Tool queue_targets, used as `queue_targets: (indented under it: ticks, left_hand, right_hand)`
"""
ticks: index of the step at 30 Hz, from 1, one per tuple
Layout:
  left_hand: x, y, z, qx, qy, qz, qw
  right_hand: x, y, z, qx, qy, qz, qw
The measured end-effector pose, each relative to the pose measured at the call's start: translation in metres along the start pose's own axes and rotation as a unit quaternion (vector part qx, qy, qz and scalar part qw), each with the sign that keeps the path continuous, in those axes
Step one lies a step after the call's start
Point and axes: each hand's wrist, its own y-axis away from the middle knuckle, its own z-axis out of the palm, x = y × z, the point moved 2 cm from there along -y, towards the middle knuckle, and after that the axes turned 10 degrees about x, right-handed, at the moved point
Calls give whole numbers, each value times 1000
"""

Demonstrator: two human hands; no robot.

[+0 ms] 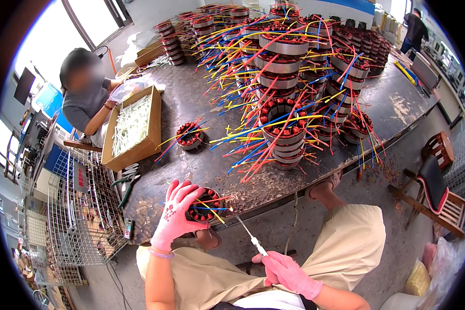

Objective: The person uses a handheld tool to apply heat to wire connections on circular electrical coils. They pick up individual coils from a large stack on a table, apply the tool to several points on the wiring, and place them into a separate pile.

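Observation:
My left hand (pixel 176 216), in a pink glove, grips a motor stator (pixel 210 193) at the table's near edge. The fingers go over its left side and the thumb lies along the near side. Red, yellow and blue wires stick out of the stator toward the right. In my right hand (pixel 289 272), also gloved in pink, is a thin tool with a white handle (pixel 258 245) and a metal shaft, which looks like a soldering iron. Its tip points up and left, close to the wire ends; whether it touches them I cannot tell. Another wired stator (pixel 190 136) lies farther back.
Tall stacks of wired stators (pixel 281 82) fill the table's middle and back. A cardboard box (pixel 155 121) of white tubes stands at the left, beside a seated person (pixel 85 98). Green-handled pliers (pixel 126 190) lie at the left edge, above wire baskets (pixel 82 217). A chair (pixel 433 183) stands right.

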Motion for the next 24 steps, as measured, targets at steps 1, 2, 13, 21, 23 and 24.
queue_targets:
  ticks: [1, 2, 13, 21, 23, 24]
  left_hand:
    - [0, 0, 0, -1, -1, 0, 1000]
    - [-1, 0, 0, 0, -1, 0, 1000]
    - [1, -1, -1, 3, 3, 1, 1000]
    - [0, 0, 0, 0, -1, 0, 1000]
    - [-1, 1, 1, 0, -4, 1, 1000]
    - [-1, 1, 2, -1, -4, 2, 1000]
  right_hand:
    - [1, 0, 0, -1, -3, -4, 1000]
    - [2, 0, 0, 0, -4, -3, 1000]
    - [4, -1, -2, 2, 0, -8, 1000]
    - [2, -1, 0, -3, -15, -2, 1000]
    - [1, -1, 1, -5, -18, 1, 1000]
    - [0, -1, 1, -4, -14, 2, 1000]
